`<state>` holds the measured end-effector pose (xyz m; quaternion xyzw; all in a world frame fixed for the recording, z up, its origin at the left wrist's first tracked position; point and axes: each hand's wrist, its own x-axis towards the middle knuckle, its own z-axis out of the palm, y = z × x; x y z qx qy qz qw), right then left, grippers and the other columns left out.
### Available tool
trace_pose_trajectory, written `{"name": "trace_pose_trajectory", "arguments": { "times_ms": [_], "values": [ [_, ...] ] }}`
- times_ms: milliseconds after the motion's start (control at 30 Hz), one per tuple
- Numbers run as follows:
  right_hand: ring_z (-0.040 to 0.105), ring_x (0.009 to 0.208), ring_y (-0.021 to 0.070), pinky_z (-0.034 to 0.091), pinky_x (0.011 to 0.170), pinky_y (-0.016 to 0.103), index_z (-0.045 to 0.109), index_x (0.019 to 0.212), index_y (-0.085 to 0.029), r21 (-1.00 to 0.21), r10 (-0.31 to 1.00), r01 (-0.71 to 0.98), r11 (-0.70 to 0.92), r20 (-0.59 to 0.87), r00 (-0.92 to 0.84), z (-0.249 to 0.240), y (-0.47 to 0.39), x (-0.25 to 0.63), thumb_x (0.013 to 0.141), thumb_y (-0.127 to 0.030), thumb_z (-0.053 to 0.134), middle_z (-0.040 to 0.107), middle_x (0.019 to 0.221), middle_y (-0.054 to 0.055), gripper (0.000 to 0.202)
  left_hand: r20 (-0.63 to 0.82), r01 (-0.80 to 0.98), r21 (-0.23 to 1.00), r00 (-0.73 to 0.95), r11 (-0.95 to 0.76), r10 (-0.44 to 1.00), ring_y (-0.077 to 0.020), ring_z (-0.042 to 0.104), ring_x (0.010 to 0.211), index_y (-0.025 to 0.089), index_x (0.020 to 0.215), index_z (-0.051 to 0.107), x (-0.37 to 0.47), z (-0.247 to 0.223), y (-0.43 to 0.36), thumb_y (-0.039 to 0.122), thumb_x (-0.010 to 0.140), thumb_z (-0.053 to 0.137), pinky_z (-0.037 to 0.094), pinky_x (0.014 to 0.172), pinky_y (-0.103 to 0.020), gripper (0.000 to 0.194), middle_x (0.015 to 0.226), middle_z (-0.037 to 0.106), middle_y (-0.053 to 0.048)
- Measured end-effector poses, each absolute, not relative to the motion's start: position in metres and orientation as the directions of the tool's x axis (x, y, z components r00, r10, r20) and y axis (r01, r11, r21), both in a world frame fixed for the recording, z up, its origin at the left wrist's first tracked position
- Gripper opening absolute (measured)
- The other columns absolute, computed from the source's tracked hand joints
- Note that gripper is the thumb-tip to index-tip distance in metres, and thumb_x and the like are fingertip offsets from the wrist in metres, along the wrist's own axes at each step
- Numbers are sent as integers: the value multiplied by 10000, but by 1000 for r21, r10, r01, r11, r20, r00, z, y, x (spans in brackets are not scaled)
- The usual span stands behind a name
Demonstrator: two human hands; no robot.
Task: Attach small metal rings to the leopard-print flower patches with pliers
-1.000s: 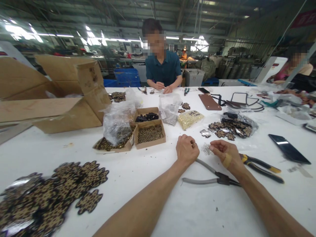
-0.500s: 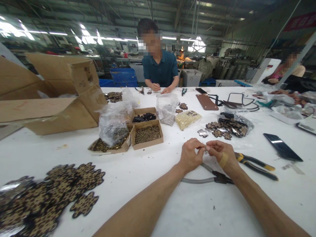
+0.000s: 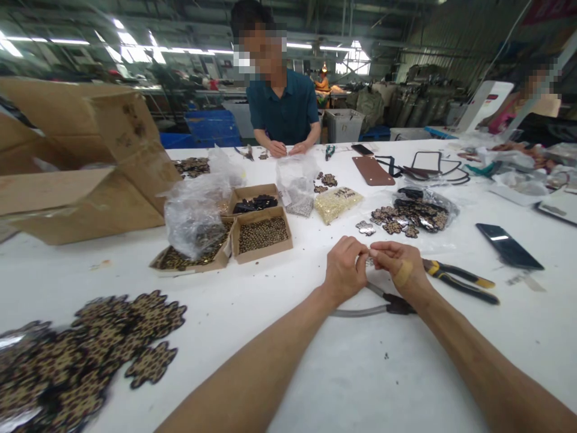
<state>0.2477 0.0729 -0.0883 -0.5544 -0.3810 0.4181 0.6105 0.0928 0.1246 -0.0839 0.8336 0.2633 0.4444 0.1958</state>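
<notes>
Left grip (image 3: 345, 269) and right grip (image 3: 402, 268), previously apart, now meet with metal rings (image 3: 370, 262) beneath, suggesting two-handed work; their closure cannot be determined.

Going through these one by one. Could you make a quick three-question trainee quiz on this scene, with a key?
1. True or false: the yellow-and-black pliers lie on the white table.
2. How do the left hand and right hand stand to each other?
3. Where is the tan adhesive strip? A) left wrist; B) left forearm; C) right hand.

Key: 1. True. 2. Close together, at or near touching; anything pinched between them is too small to tell. 3. C.
</notes>
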Motion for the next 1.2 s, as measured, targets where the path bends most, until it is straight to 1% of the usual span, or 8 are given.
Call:
{"name": "trace_pose_trajectory", "arguments": {
  "times_ms": [100, 167, 267, 333, 433, 533, 667, 1200],
  "values": [
    [602, 573, 162, 519, 597, 324, 722, 954, -135, -1000, 947, -17, 25, 18, 321, -78, 72, 256, 639, -512, 862, 708, 694, 49, 510, 621, 287, 565, 470, -773, 628, -204, 561, 867, 191, 852, 568, 94, -83, 125, 191, 926, 468, 449, 789, -340, 124, 862, 614, -79],
    [637, 647, 189, 533, 633, 337, 722, 983, -148, -981, 951, 187, 44, 98, 292, -67, 70, 271, 680, -505, 832, 733, 783, 76, 481, 604, 298, 587, 457, -753, 652, -193, 559, 851, 195, 876, 549, 95, -83, 127, 194, 930, 459, 447, 778, -325, 105, 865, 606, -68],
    [650, 727, 214, 531, 685, 356, 724, 984, -180, -822, 905, 566, 56, 281, 319, -50, 64, 304, 749, -476, 766, 743, 874, 90, 380, 566, 319, 627, 440, -711, 697, -171, 558, 791, 202, 897, 526, 95, -83, 129, 204, 943, 446, 444, 751, -303, 92, 846, 598, -44],
    [642, 717, 215, 523, 684, 358, 726, 972, -188, -743, 877, 669, 19, 334, 346, -42, 58, 323, 774, -463, 734, 737, 848, 81, 339, 531, 342, 647, 439, -682, 725, -159, 557, 740, 208, 910, 516, 95, -83, 130, 210, 947, 441, 436, 716, -288, 83, 826, 598, -30],
    [629, 676, 205, 507, 632, 327, 730, 918, -192, -765, 932, 643, 22, 249, 264, -34, 48, 334, 745, -458, 762, 721, 771, 58, 319, 492, 394, 654, 427, -646, 759, -153, 561, 685, 217, 920, 507, 95, -82, 130, 220, 949, 437, 419, 665, -277, 76, 801, 607, -18],
    [631, 662, 195, 479, 579, 290, 733, 892, -203, -785, 999, 618, 36, 26, -26, -26, 39, 324, 666, -452, 832, 731, 787, 43, 350, 461, 439, 650, 422, -621, 781, -156, 579, 652, 226, 948, 493, 94, -81, 131, 227, 952, 428, 412, 640, -274, 65, 780, 616, -8],
    [640, 672, 188, 432, 565, 259, 732, 914, -221, -660, 960, 750, 40, -183, -213, -18, 33, 296, 557, -394, 903, 740, 798, 18, 432, 424, 480, 635, 438, -605, 792, -162, 593, 619, 231, 973, 476, 92, -83, 132, 232, 966, 401, 407, 624, -276, 75, 743, 615, 0],
    [588, 763, 202, 367, 637, 273, 695, 922, -225, -434, 949, 882, 181, -159, -273, -14, 24, 275, 572, -268, 836, 700, 868, 20, 381, 423, 516, 603, 440, -608, 793, -181, 573, 580, 238, 971, 455, 86, -83, 129, 214, 970, 396, 350, 601, -281, 64, 688, 588, 2]
  ]
}}
